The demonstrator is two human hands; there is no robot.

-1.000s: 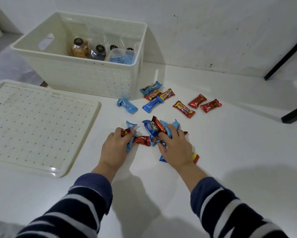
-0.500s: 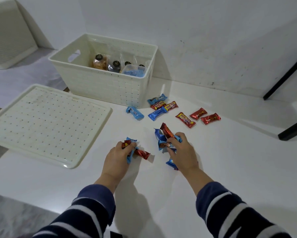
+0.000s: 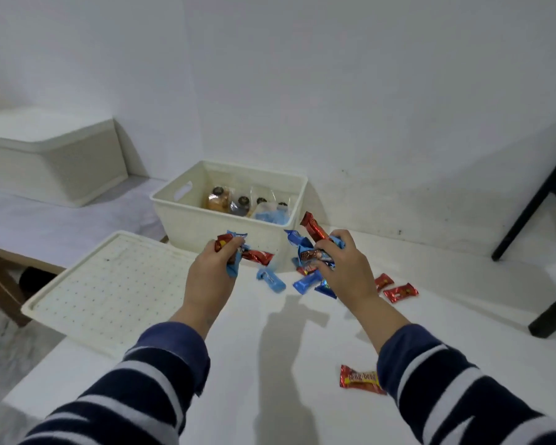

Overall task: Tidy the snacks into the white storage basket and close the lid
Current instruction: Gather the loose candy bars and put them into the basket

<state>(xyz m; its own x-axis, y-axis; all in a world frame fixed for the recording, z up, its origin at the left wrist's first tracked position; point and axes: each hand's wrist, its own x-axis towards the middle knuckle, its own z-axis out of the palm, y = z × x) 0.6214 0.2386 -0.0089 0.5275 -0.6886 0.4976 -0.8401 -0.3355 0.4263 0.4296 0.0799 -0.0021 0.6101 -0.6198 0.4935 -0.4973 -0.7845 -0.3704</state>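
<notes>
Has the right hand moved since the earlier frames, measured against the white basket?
Yes. The right hand has lifted its snacks off the table toward the white basket, now level with its front wall.

White storage basket (image 3: 186, 224) stands open against the wall, packets inside; its perforated lid (image 3: 109, 290) lies flat to the left. Red and blue snack bars (image 3: 272, 280) lie scattered before it — one red bar (image 3: 360, 379) apart, nearer.
</notes>
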